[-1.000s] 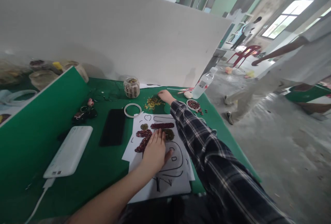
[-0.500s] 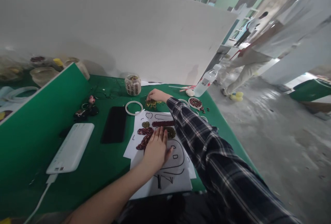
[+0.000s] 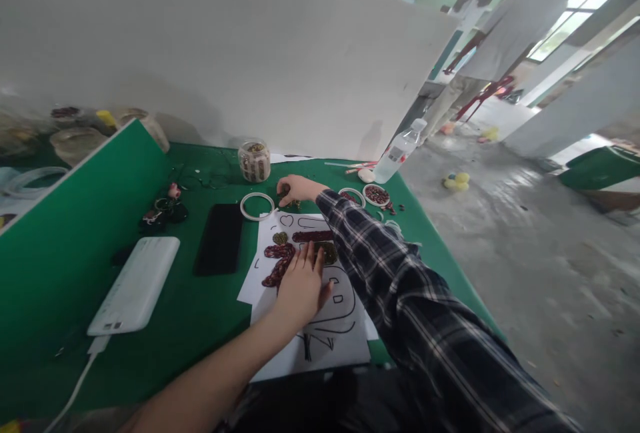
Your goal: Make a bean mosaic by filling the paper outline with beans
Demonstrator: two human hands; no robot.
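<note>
Green cloth covered the table (image 3: pixel 200 313), with a white board standing along its far edge and a green divider (image 3: pixel 75 233) on the left. On the cloth lay a sheet (image 3: pixel 320 326) printed with black outlines, some of them already filled with dark red and olive grains.

The left hand (image 3: pixel 300 286) lay flat on the sheet, palm down, fingers spread and pointing away from the body, their tips touching the filled shapes (image 3: pixel 280 263). It held nothing; it pinned the paper.

The right hand (image 3: pixel 296 190), in a plaid sleeve (image 3: pixel 400 286), reached across and beyond the sheet to a small heap of yellowish grains (image 3: pixel 295 204) on the cloth, just past the paper's far edge. Its fingers were curled down onto the heap, drawn close together; whether any grains were pinched between them could not be told.

So the grains lay straight ahead of the left hand and directly under the right, which was plainly the nearer. The unfilled outlines (image 3: pixel 340 293) lay back toward the body from the heap, beside the left thumb.

Just left of the heap lay a white ring (image 3: pixel 257 206), and behind it stood a jar (image 3: pixel 254 161). To the right were two small dishes (image 3: pixel 376 194) of red beans, with a bottle (image 3: pixel 400 151) near the corner. A phone (image 3: pixel 219 238) and a power bank (image 3: pixel 135 284) lay well apart to the left. Beyond the table a person in pale clothes stood on the concrete floor.
</note>
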